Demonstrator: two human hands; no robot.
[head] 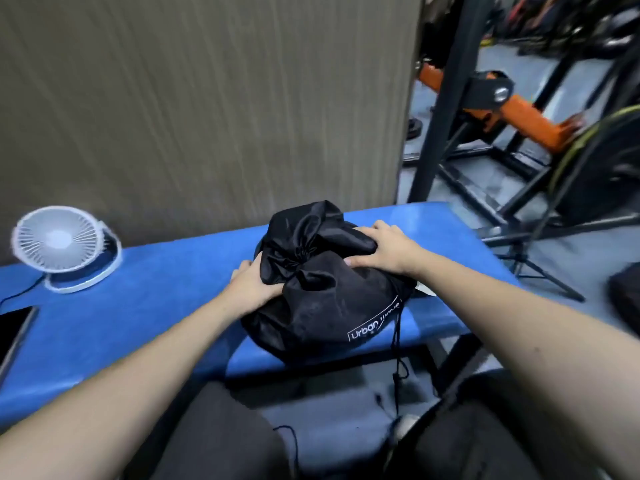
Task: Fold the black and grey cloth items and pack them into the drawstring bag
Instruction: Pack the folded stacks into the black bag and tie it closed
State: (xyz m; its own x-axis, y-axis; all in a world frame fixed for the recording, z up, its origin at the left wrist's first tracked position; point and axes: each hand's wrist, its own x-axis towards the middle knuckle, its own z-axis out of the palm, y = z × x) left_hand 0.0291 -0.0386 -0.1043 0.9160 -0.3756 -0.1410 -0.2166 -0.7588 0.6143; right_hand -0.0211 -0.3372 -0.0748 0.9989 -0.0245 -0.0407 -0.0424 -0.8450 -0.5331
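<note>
Black nylon bunches under the person's left hand [250, 283], whose fingers curl into the fabric on the near-left side of the drawstring bag [322, 292] and grip it there. The right hand [381, 249] lies across the bag's far-right shoulder, fingers spread and bent over the bulge, thumb pressed against the cloth; it presses and holds rather than pinches.

Between the two hands the bag's mouth [302, 258] is gathered into a tight pucker, with a loose flap of fabric standing up behind it. The bag sits full and rounded at the near right edge of the blue bench [145, 306], its lower side overhanging that edge, a white logo box showing on its front. Its black cord [398, 344] trails down off the bench edge toward the floor between the person's knees.

No black or grey cloth item lies loose anywhere on the bench, so the folding and packing appear to be finished and the contents inside; what the bag holds cannot be seen. What seems left is small: settling the bag, perhaps drawing the cord tighter or knotting it.

Farther out, a white desk fan [60, 244] stands at the far left edge of the bench, and a dark phone [15, 329] rests at the left edge nearer the person. Gym frames in black and orange [519, 112] stand on the floor beyond the bench's right end.
</note>
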